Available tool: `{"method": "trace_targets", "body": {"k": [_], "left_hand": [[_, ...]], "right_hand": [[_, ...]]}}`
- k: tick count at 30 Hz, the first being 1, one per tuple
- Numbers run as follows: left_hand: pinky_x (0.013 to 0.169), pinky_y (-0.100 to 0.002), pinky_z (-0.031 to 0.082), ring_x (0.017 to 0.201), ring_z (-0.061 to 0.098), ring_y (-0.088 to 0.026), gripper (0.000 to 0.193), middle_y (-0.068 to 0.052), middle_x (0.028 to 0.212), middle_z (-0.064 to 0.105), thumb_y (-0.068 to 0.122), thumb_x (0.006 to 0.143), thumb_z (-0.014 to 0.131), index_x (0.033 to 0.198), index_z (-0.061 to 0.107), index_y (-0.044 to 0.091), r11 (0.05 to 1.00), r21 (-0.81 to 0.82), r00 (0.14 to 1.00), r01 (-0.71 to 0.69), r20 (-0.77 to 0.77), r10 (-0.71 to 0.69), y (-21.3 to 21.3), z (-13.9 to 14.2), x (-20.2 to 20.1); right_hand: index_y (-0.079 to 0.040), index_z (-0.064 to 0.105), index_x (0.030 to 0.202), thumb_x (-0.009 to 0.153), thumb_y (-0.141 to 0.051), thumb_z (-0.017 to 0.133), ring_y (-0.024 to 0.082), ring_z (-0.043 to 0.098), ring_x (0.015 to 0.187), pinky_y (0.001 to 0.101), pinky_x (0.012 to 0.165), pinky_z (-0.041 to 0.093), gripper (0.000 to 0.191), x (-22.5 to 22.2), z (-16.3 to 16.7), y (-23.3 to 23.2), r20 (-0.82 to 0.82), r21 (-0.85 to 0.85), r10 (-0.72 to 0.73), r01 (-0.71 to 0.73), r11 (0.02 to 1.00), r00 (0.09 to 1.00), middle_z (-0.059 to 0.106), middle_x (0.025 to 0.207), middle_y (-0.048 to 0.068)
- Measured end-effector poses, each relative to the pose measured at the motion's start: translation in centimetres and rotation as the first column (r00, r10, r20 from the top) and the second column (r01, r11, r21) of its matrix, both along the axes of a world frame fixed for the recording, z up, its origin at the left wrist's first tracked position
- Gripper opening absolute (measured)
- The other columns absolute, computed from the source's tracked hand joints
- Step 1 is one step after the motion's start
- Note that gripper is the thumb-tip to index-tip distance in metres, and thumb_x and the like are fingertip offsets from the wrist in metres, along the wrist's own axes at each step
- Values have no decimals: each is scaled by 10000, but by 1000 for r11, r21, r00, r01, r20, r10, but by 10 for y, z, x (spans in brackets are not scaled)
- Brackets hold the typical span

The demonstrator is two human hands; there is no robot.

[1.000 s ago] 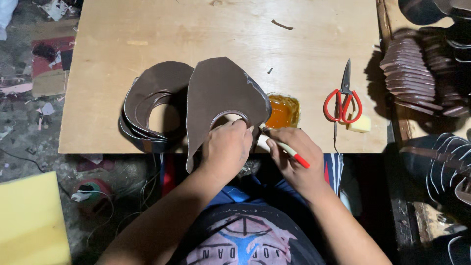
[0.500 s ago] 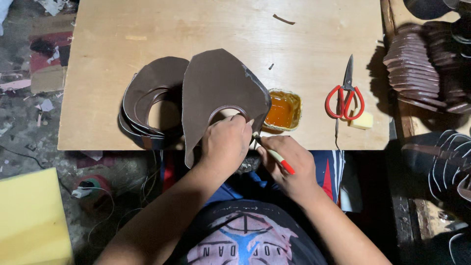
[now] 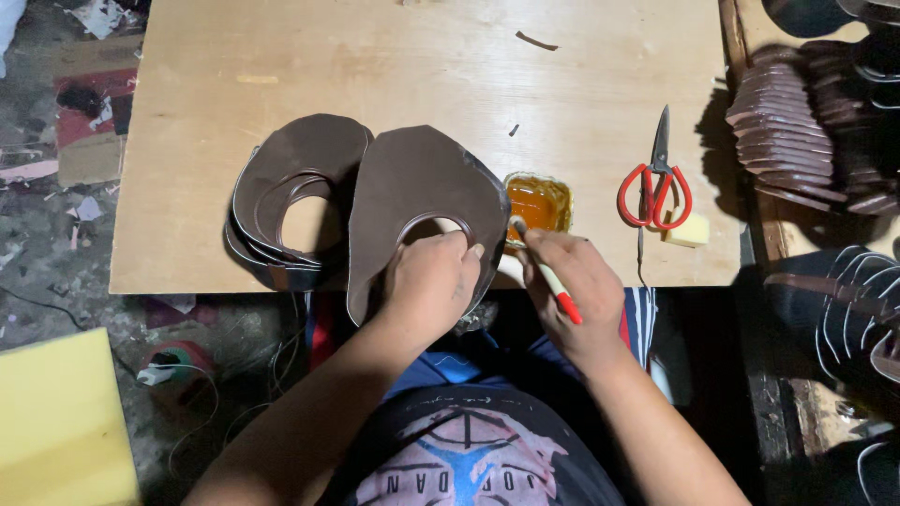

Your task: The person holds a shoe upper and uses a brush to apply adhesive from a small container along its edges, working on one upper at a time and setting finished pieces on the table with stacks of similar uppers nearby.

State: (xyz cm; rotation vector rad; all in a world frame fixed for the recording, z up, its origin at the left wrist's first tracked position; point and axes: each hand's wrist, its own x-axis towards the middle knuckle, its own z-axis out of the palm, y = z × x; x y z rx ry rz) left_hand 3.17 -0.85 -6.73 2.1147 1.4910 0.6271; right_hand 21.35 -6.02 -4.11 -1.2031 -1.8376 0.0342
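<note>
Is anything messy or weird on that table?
Mostly tidy. Two small dark scraps lie loose on the wooden board. The brown piece under the left hand hangs over the board's near edge. Nothing looks spilled around the glue dish.

Seen from above: left hand pressing a brown leather piece on a wooden board; right hand gripping a red-handled brush beside a glue dish; red scissors nearby.
</note>
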Motion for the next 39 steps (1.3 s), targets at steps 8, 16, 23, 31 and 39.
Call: {"method": "trace_targets", "body": {"k": [8,16,23,31,39], "left_hand": [[672,-472,490,656,641,-378,360,-177,703,656,262,1015,633,746,630,24,976,121,922,-183,365,128,-13,13,3],[930,-501,463,1040,630,-400,238,-233,1042,693,190,990,574,1116,616,-8,1000,24,915,-12,403,1,-42,51,11],[1017,-443,454,1218,580,-380,479,-341,1300,623,129,926,600,1332,534,-115,799,-205,721,566,592,-359,-82,113,-38],[642,-296,507,690,660,-185,179,-97,767,691,110,874,565,908,673,-29,555,-555,487,620,826,282,-24,29,-103],[743,-350,510,841,647,-241,146,-99,936,668,139,1037,583,1054,650,11,834,-30,-307,550,922,236,-7,-23,-80]], "right_hand": [[-23,474,1476,1014,35,635,227,691,1151,338,1010,581,492,-5,-32,-16,-612,-300,-94,-120,946,785,591,1418,144],[-35,202,1612,839,-3,722,192,594,1248,324,1015,535,932,-15,-40,-2,-654,-475,-207,-182,861,727,427,1606,142],[-1,224,1607,849,-6,794,210,522,1387,334,1117,479,948,8,-29,9,-517,-425,-144,-107,899,844,465,1586,147],[-5,232,1596,817,-13,769,185,536,1360,318,1075,512,946,18,1,4,-595,-500,-174,-191,845,785,454,1588,118],[-41,204,1600,824,10,736,180,568,1307,311,1039,533,942,5,5,5,-667,-491,-152,-277,826,730,422,1607,109]]}}
